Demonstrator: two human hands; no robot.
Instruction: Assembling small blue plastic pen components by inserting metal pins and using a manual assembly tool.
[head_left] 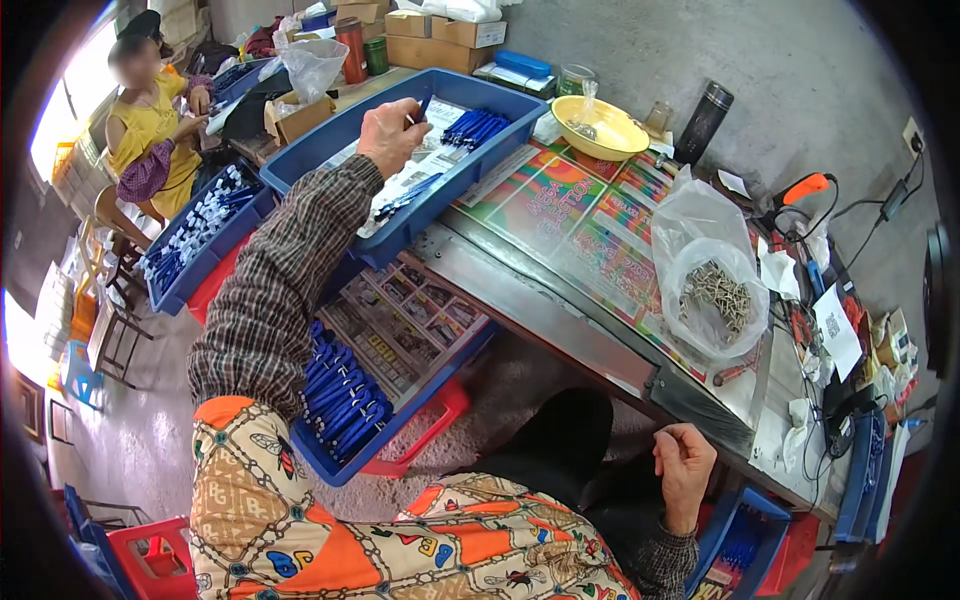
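My left hand point(393, 135) is closed around a slim dark blue pen-shaped piece point(423, 106). It hangs over a large blue tray point(400, 238) lined with printed paper. In that tray, a bundle of blue pen-shaped pieces point(474, 129) lies to the right of the hand, and a smaller group point(408, 197) lies on the near side. My right hand point(685, 475) is down by my lap, at the near edge of the table. Its fingers are loosely curled in, and nothing shows in them.
A lower blue tray point(340, 400) holds many blue pieces. Left stands a tray of white-tipped pieces point(205, 220). On the table are a clear bag of small metal parts point(716, 297), a yellow bowl point(600, 128), a black flask point(704, 122) and a screwdriver point(736, 374). Another person point(150, 130) sits far left.
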